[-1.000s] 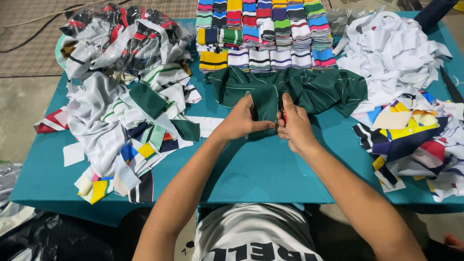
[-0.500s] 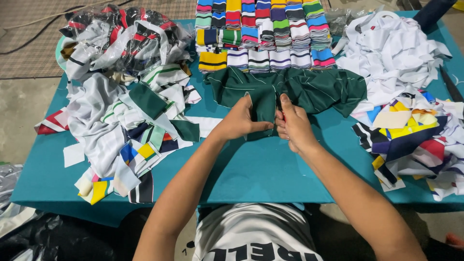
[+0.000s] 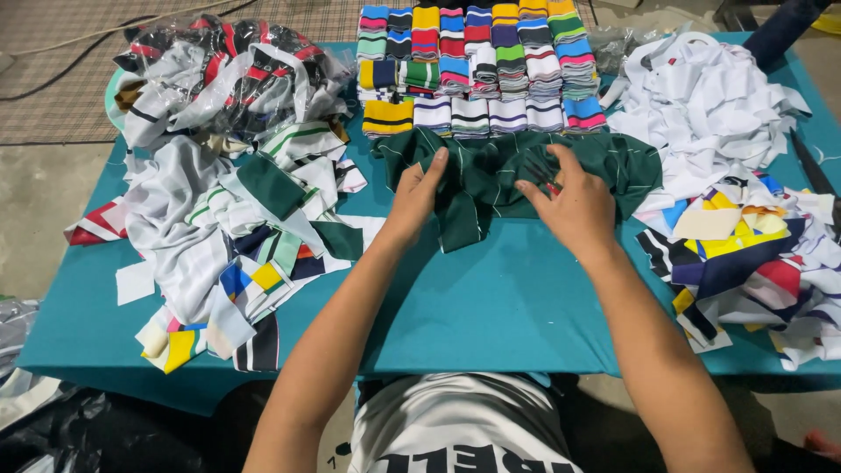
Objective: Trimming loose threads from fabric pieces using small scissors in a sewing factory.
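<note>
A dark green cloth with thin pale stripes (image 3: 604,162) lies bunched across the middle of the teal table (image 3: 508,307). My left hand (image 3: 419,194) grips the cloth's left part, fingers curled into the folds. My right hand (image 3: 569,206) presses on the cloth's middle with fingers spread, and a small red thing shows under its fingers; what it is cannot be made out. The two hands are a hand's width apart.
Rows of folded striped knit bands (image 3: 477,66) in many colours line the far edge. A heap of white, grey and green cloth pieces (image 3: 219,219) fills the left side. White scraps (image 3: 710,105) and multicoloured pieces (image 3: 745,254) pile on the right.
My hands were together at the cloth's near edge; they have moved apart and farther onto the green cloth, which is now more bunched between them.
</note>
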